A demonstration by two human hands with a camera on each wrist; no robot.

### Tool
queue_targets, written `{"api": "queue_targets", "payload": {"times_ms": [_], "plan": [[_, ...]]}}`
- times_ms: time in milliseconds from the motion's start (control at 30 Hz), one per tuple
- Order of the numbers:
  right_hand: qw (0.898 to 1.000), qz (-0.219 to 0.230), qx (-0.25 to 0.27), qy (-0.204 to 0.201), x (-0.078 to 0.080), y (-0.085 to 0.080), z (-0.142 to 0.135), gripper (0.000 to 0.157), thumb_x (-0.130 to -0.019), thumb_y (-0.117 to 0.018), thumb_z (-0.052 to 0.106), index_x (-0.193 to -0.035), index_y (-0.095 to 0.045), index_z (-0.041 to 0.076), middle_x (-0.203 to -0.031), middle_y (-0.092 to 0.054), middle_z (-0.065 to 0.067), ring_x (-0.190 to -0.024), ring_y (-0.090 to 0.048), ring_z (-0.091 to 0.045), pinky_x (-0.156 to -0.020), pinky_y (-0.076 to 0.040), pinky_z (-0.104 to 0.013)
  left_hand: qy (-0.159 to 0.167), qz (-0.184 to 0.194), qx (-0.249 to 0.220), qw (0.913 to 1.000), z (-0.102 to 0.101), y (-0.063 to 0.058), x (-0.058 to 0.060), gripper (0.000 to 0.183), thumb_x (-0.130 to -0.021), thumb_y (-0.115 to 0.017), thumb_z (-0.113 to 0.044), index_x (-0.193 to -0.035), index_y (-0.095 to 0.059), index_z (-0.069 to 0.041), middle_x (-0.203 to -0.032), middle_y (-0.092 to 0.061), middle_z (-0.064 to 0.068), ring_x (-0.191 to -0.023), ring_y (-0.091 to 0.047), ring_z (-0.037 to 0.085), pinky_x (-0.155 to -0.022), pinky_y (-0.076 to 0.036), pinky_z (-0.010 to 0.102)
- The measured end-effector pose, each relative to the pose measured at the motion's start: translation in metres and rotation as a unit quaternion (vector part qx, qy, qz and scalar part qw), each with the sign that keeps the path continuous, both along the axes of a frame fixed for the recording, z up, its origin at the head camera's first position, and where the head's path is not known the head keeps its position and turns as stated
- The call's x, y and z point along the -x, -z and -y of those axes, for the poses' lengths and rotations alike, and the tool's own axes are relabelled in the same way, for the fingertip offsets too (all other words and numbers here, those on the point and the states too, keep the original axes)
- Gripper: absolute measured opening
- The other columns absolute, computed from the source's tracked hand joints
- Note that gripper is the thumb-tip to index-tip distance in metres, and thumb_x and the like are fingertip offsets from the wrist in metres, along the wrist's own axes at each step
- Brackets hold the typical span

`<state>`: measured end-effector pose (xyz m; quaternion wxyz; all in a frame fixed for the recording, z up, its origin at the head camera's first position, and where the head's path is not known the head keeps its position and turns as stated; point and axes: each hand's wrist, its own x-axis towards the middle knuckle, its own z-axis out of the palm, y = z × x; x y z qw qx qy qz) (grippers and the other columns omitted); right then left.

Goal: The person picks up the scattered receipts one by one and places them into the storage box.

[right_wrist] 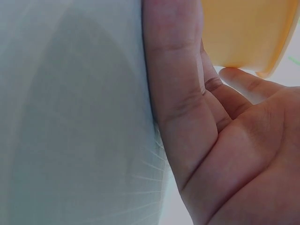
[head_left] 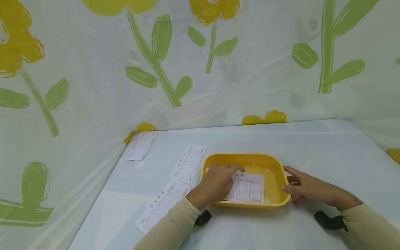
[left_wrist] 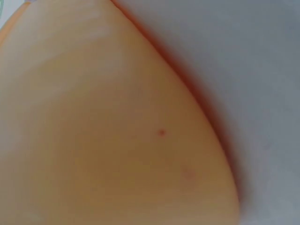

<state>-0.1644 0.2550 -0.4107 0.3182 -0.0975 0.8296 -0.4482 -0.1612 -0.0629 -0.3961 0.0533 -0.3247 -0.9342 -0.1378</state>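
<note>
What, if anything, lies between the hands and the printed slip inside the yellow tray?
Nothing visible does. The left hand already rests on the printed slip inside the yellow tray. The right hand touches the tray's outer right wall, which separates it from the slip.

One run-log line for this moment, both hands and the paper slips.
left hand: presses slip flat inside yellow tray | right hand: touches tray's right rim | three more slips on table, left of tray
</note>
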Motion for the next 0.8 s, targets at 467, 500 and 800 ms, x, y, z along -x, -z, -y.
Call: {"api": "queue_targets", "payload": {"times_ms": [467,500,800], "plan": [[1.0,-0.006,-0.013,0.004,0.0012,-0.001,0.0011,0.09,-0.097,-0.062,0.04,-0.159,-0.005,0.005,-0.135,-0.05,-0.031,-0.081,-0.062,-0.024,-0.072,-0.058,-0.035,0.009,-0.054,0.018,0.9983,-0.0019,-0.0046,-0.0017,0.039,-0.093,-0.062,-0.007,-0.128,-0.062,-0.025,-0.118,-0.072,-0.006,-0.083,-0.062,0.008,-0.076,-0.043,0.023],[1.0,-0.007,-0.013,0.004,0.001,-0.0009,0.0011,0.09,-0.097,-0.062,0.04,-0.159,-0.005,0.005,-0.135,-0.05,-0.031,-0.081,-0.062,-0.024,-0.072,-0.058,-0.035,0.011,-0.059,0.02,0.998,-0.0021,-0.0049,-0.0022,0.039,-0.093,-0.062,-0.006,-0.127,-0.062,-0.025,-0.116,-0.072,-0.006,-0.08,-0.06,0.008,-0.073,-0.042,0.021],[1.0,-0.004,-0.018,0.004,0.0001,-0.001,0.0019,0.09,-0.097,-0.062,0.041,-0.159,-0.007,0.006,-0.136,-0.049,-0.031,-0.082,-0.062,-0.024,-0.072,-0.058,-0.035,0.02,-0.049,0.019,0.9984,-0.0031,-0.0043,-0.0024,0.036,-0.095,-0.062,-0.007,-0.127,-0.062,-0.023,-0.116,-0.073,-0.005,-0.068,-0.051,0.005,-0.065,-0.038,0.014]]}}
